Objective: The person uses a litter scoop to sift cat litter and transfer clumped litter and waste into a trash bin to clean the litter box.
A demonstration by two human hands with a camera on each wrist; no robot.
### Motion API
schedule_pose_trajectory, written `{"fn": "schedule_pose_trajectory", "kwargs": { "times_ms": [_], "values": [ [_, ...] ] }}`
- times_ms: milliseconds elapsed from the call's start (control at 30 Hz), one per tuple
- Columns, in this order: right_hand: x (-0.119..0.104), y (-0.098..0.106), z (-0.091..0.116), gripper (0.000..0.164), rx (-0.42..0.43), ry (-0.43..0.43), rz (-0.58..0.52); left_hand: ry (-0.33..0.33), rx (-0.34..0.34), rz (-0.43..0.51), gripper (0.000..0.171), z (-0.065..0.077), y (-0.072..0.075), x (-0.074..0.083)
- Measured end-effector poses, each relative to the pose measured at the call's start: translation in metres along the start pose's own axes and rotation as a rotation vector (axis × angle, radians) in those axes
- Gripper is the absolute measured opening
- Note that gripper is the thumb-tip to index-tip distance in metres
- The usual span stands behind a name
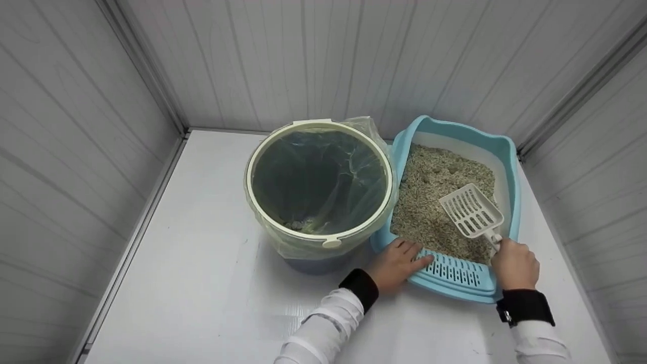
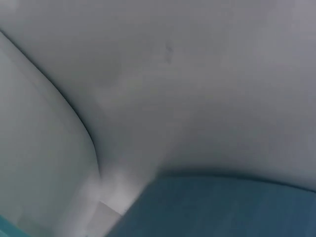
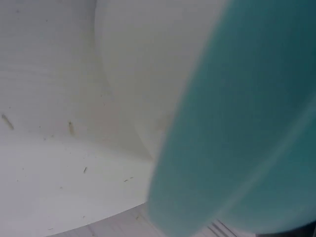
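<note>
Off-white in the head view, the slotted scoop (image 1: pixel 470 210) angled up and leftward from your right hand (image 1: pixel 515 265), whose fingers were wrapped round its handle. Its head was over the litter (image 1: pixel 424 202), though you could not tell whether it touched. Your left hand (image 1: pixel 394 265) gripped the near left corner of the blue tray (image 1: pixel 514 197), fingers bent over the rim and thumb laid along the perforated ledge (image 1: pixel 452 270), which ran between your two hands. Beyond and to the left of your left hand, beside the tray, stood the bucket (image 1: pixel 316 267), a clear bag (image 1: pixel 295 246) lining it and a cream ring (image 1: pixel 248 184) round its mouth. Both stood on the white table (image 1: pixel 202 227).

In the left wrist view, your left hand was near a dark blue curved surface and a pale one, both blurred.

In the right wrist view, blurred teal plastic crossed close by your right hand, with small specks scattered over the white surface beside it.
</note>
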State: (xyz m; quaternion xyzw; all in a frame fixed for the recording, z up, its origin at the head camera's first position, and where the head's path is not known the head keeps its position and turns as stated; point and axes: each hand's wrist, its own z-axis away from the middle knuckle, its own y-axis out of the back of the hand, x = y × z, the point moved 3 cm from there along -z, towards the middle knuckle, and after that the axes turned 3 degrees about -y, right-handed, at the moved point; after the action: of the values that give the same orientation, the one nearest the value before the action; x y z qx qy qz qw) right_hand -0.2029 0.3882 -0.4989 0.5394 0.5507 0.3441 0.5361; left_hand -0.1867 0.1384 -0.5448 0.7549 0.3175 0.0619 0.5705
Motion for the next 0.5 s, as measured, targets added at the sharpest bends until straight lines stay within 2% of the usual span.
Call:
{"fn": "schedule_pose_trajectory", "kwargs": {
  "times_ms": [233, 500],
  "values": [
    [0.002, 0.002, 0.003, 0.012, -0.051, 0.04, -0.025, 0.067, -0.123, 0.047, 0.064, -0.001, 0.005, 0.004],
    [0.002, 0.005, 0.003, 0.013, -0.101, 0.035, -0.039, 0.131, -0.171, 0.054, 0.071, -0.003, 0.011, 0.007]
  ]
}}
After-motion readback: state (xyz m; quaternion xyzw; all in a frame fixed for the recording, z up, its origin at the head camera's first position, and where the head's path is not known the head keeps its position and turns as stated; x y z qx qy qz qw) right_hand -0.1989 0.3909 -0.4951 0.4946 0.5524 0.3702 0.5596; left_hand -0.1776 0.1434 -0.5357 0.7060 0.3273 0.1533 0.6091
